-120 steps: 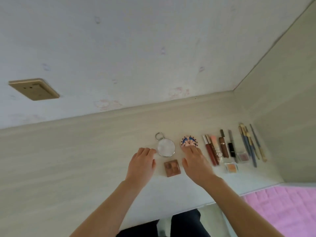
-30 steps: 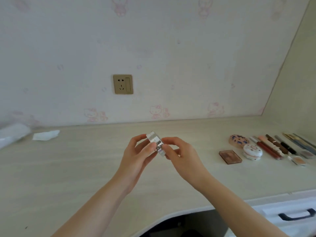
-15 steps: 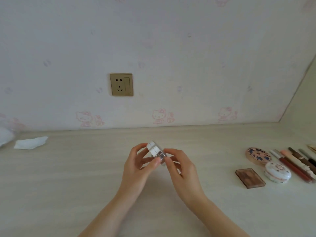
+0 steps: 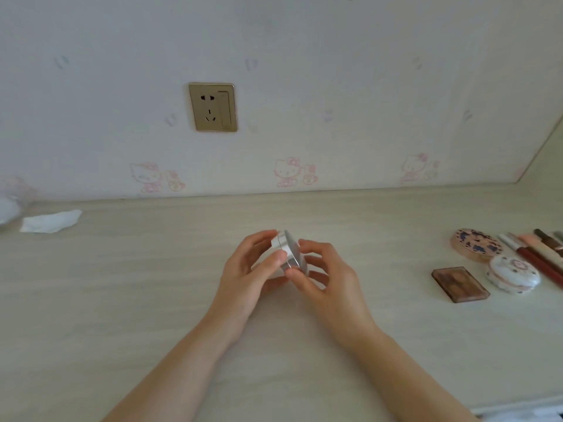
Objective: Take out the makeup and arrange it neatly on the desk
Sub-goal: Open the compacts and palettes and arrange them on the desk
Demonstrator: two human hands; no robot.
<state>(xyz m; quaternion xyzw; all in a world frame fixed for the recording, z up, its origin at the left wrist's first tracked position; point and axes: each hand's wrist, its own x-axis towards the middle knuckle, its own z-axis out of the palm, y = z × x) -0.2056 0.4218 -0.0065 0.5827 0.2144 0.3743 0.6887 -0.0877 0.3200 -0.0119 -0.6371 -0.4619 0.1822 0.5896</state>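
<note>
Both hands hold a small round white jar with a silver lid (image 4: pixel 289 252) above the middle of the desk (image 4: pixel 122 300). My left hand (image 4: pixel 249 275) grips its white body. The fingertips of my right hand (image 4: pixel 323 278) pinch the silver lid. At the right lie a brown rectangular compact (image 4: pixel 460 284), a white domed compact (image 4: pixel 513 277), a round patterned compact (image 4: pixel 476 244) and a row of lip sticks and tubes (image 4: pixel 539 254).
A crumpled white tissue (image 4: pixel 50 221) and a blurred white object (image 4: pixel 7 211) lie at the far left by the wall. A gold wall socket (image 4: pixel 213 107) sits above the desk. A side wall closes the right end.
Four seconds ago both hands rested flat by the laid-out makeup. Since then they hold the jar, and the view has shifted left so the makeup row sits further right.
</note>
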